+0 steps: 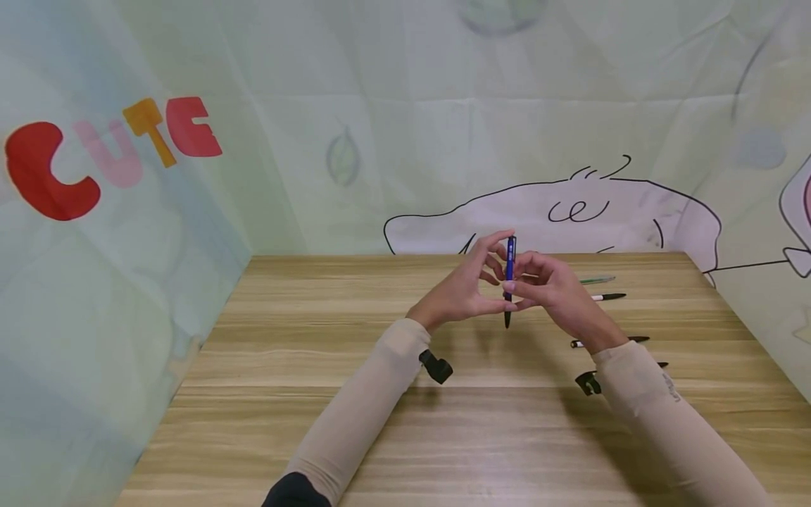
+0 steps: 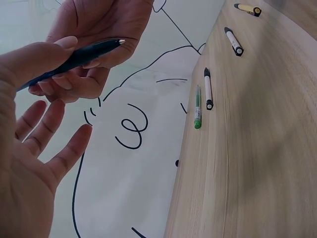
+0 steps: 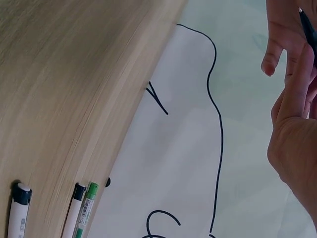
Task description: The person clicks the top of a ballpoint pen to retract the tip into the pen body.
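Both hands hold a blue ballpoint pen point(image 1: 510, 267) upright above the table, its dark tip pointing down and showing bare in the left wrist view. My left hand point(image 1: 465, 282) has its index finger at the pen's top end and its thumb low on the barrel; its other fingers point(image 2: 74, 144) are spread apart from the pen. From the right, my right hand point(image 1: 557, 292) pinches the middle of the barrel between thumb and fingers. In the right wrist view the pen point(image 3: 308, 29) shows only in part at the edge.
On the wooden table point(image 1: 317, 380) to the right lie a green pen point(image 1: 598, 280), a white pen with a black end point(image 1: 610, 296), another white pen point(image 1: 576, 343) partly behind the right wrist, and a yellow pen point(image 2: 247, 9). A printed cloth backdrop point(image 1: 304, 141) stands behind.
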Demonstrator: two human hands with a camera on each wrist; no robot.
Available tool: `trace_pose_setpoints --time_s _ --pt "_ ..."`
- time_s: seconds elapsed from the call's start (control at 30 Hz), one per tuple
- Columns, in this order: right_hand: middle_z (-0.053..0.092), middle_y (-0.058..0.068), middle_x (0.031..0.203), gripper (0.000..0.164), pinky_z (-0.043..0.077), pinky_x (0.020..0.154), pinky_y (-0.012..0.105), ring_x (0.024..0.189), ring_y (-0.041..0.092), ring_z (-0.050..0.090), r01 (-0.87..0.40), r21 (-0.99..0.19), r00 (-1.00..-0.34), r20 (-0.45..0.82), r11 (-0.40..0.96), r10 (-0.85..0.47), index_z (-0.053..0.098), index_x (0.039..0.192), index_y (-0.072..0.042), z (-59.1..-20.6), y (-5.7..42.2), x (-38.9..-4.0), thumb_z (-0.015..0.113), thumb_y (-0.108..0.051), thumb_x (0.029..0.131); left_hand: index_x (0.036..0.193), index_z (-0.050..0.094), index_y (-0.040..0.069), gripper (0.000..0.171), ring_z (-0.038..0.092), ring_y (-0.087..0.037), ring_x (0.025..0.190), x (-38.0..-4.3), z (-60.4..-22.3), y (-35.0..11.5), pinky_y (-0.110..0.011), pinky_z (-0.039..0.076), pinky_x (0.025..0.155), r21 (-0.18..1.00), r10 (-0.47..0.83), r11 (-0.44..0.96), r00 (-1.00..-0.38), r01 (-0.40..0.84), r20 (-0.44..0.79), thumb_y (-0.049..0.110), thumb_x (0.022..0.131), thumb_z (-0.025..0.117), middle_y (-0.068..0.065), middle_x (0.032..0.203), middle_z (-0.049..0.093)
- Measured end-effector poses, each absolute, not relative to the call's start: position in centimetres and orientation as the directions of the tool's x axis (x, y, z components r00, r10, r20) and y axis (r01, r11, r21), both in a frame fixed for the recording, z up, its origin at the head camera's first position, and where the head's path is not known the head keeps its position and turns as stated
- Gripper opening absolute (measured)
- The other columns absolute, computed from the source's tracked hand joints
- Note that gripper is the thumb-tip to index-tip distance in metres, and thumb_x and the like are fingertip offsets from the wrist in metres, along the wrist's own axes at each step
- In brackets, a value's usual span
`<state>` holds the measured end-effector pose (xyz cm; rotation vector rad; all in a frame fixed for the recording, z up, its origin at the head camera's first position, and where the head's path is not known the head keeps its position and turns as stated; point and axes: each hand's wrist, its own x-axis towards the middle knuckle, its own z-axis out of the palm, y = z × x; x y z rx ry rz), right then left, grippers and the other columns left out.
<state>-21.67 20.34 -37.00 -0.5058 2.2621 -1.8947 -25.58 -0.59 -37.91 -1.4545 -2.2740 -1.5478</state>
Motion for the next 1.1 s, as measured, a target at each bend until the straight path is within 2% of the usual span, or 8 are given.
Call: trace_pose_setpoints --time_s 0.27,0.5,0.77,0.97,1.1 --pt "0.062 0.013 0.111 0.030 0.063 0.077 0.040 0.097 0.021 0.068 -0.153 -0.980 -0.938 0.103 0.129 -0.331 0.056 0.116 0.001 -36.90 20.18 -21.63 0.072 -0.016 0.096 0.159 0.013 0.022 0.110 0.057 -0.017 0.105 -25.56 -37.83 -0.65 -0.033 0.057 0.092 0.715 0.666 0.057 -0.560 0.697 0.493 0.010 0.079 0.088 -0.011 0.131 0.045" --pt "0.063 0.008 0.107 0.026 0.063 0.075 0.040 0.094 0.020 0.068 -0.159 -0.981 -0.938 0.115 0.110 -0.327 0.058 0.113 -0.001 -36.86 20.15 -21.60 0.072 -0.015 0.096 0.159 0.014 0.023 0.110 0.058 -0.017 0.105 -25.49 -37.76 -0.68 -0.032 0.057 0.092 0.719 0.664 0.056 -0.564 0.692 0.491 0.010 0.079 0.088 -0.012 0.130 0.046" --pt "0.063 0.010 0.108 0.025 0.064 0.075 0.040 0.094 0.019 0.068 -0.156 -0.982 -0.939 0.113 0.109 -0.326 0.059 0.112 -0.002 -36.79 20.12 -21.54 0.073 -0.014 0.095 0.159 0.014 0.022 0.111 0.057 -0.018 0.105 -25.41 -37.71 -0.71 -0.037 0.058 0.092 0.727 0.664 0.056 -0.569 0.684 0.485 0.008 0.078 0.088 -0.013 0.130 0.046" --pt "0.063 0.011 0.106 0.025 0.064 0.074 0.041 0.093 0.019 0.068 -0.156 -0.983 -0.938 0.118 0.093 -0.327 0.059 0.112 0.000 -36.76 20.02 -21.66 0.073 -0.013 0.095 0.159 0.015 0.017 0.108 0.057 -0.017 0.104 -25.39 -37.63 -0.73 -0.034 0.057 0.093 0.723 0.668 0.064 -0.568 0.688 0.481 0.008 0.079 0.087 -0.011 0.129 0.047" --pt "0.063 0.008 0.108 0.030 0.063 0.075 0.041 0.095 0.019 0.068 -0.142 -0.986 -0.934 0.105 0.085 -0.340 0.058 0.116 0.002 -36.72 19.95 -21.71 0.072 -0.013 0.095 0.160 0.012 0.020 0.110 0.056 -0.017 0.106 -25.47 -37.43 -0.93 -0.031 0.055 0.094 0.715 0.669 0.088 -0.573 0.693 0.473 0.012 0.080 0.088 -0.011 0.130 0.045"
